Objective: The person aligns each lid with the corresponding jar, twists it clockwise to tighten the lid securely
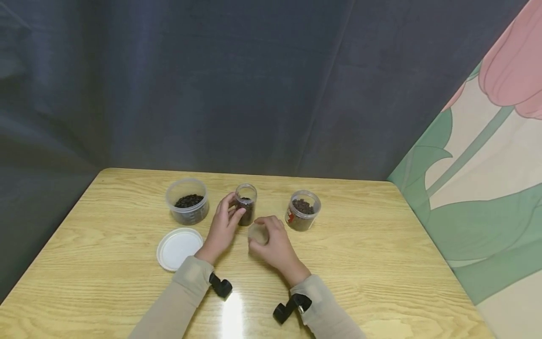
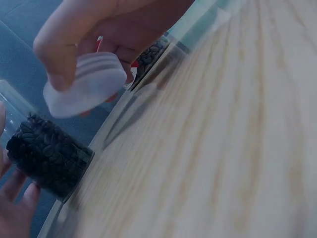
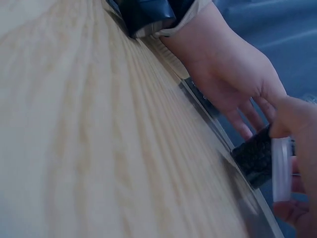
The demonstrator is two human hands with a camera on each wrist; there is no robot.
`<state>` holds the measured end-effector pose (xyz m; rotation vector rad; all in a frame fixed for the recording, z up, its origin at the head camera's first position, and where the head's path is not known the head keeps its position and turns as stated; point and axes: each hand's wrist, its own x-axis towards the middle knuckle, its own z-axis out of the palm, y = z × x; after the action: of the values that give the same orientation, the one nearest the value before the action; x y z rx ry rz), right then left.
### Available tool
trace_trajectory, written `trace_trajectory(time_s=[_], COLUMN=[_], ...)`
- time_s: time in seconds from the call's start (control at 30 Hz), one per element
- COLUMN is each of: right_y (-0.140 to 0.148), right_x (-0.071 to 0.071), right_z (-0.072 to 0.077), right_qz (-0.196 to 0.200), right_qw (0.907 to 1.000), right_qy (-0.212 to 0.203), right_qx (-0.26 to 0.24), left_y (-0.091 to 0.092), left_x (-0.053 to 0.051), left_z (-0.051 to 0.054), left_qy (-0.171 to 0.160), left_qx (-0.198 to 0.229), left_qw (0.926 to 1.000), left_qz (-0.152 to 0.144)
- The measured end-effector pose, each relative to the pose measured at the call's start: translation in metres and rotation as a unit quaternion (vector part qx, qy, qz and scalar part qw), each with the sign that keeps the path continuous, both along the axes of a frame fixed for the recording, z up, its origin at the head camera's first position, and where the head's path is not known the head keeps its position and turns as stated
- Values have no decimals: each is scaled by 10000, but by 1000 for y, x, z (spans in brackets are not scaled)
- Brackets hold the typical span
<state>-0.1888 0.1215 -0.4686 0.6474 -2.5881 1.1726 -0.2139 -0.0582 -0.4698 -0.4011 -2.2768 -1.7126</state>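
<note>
A slim clear jar (image 1: 247, 214) partly filled with dark beans (image 2: 47, 153) stands upright on the table. My left hand (image 1: 221, 230) grips it from its left side, thumb in front. The jar's mouth is uncovered. Just in front and to the right, my right hand (image 1: 277, 246) pinches a round translucent lid (image 1: 258, 234) by its edge, apart from the jar. In the left wrist view this lid (image 2: 89, 89) shows ridged sides and hangs above the tabletop. Part of the jar is hidden behind the lid in the right wrist view.
A wide clear tub (image 1: 187, 216) of dark beans stands at the back left. In front of it lies a white lid (image 1: 179, 249). Right of the hands is an open jar (image 1: 302, 222) of brown beans with a red print. A dark curtain (image 1: 237, 94) hangs behind the wooden table (image 1: 372, 263).
</note>
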Motion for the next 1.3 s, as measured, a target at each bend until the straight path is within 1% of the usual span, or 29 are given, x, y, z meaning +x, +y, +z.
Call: trace_trajectory(time_s=[0.07,0.17,0.4,0.57,0.8,1.1,1.23,1.3], right_y=[1,2,3,3,4,3,1,-1], right_x=[-2,-3,-3,-2,-1,-1,1,7], right_z=[-1,-2,-4,-4,-1,2,10,20], right_qz=[-199,-372,-556,-514,-523,-223,-209,-207], right_qw=[9995,9977,9919,9868,9795,9702,9660,9641], right_qy=[82,243,729,1002,1110,1462,1619,1702], right_qx=[-227,-504,-880,-1162,-1598,-1921,-2003,-2028], left_y=[0,0,0,-1,-1,0,0,0], left_x=[0,0,1,4,6,8,11,12], left_z=[-1,-1,-3,-5,-6,-7,-8,-9], left_qy=[15,-6,4,27,9,50,55,68], left_qx=[-32,-24,1,-68,-97,-18,17,36], left_qw=[10000,10000,10000,9999,9999,9998,9997,9997], left_qz=[10,3,-42,-82,-143,-198,-228,-234])
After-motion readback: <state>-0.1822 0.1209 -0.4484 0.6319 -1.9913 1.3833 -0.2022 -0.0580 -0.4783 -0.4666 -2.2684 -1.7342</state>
